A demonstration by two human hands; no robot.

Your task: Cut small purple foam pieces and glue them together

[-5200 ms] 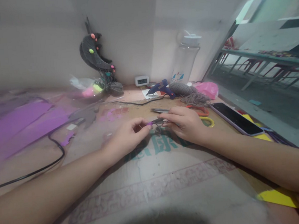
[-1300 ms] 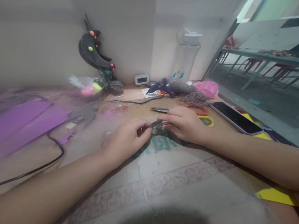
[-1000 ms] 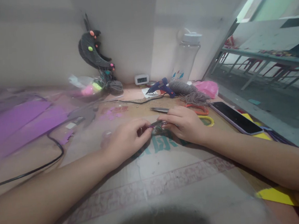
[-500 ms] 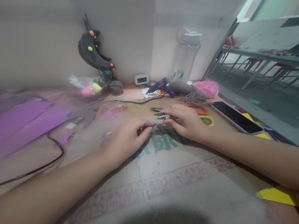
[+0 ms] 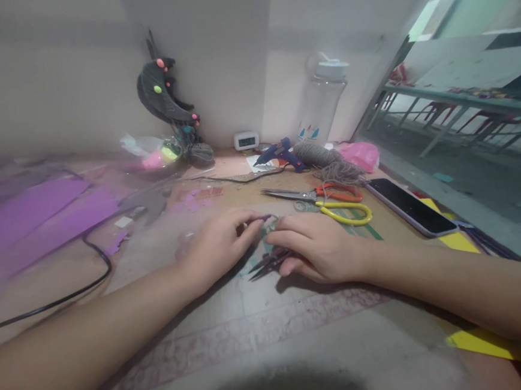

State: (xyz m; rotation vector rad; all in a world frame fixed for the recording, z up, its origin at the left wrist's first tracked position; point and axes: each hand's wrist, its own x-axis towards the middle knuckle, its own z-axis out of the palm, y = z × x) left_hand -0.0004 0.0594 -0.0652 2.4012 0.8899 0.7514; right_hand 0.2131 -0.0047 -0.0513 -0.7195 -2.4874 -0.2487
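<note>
My left hand (image 5: 219, 243) rests over the table mat with thumb and forefinger pinched on a small purple piece (image 5: 266, 218). A thin strand seems to run from this piece toward my right hand; its far end is hidden. Close beside it, my right hand (image 5: 323, 244) is curled around small pointed snips (image 5: 268, 264). Their dark, slightly parted blades point left and toward me, while the handles are hidden in the palm. Just beyond my right hand lie large scissors (image 5: 305, 195) with one orange and one yellow handle.
A blue glue gun (image 5: 282, 154), grey yarn (image 5: 325, 157), a clear bottle (image 5: 323, 106) and a small clock (image 5: 246, 140) stand along the wall. At right lies a phone (image 5: 410, 206) over yellow sheets. Purple sheets (image 5: 40, 206) and a black cable (image 5: 105, 255) occupy the left.
My right hand has moved toward me and slightly right, away from the strand, and the snips' blades now point downward left. The large scissors are uncovered. My left hand stays put.
</note>
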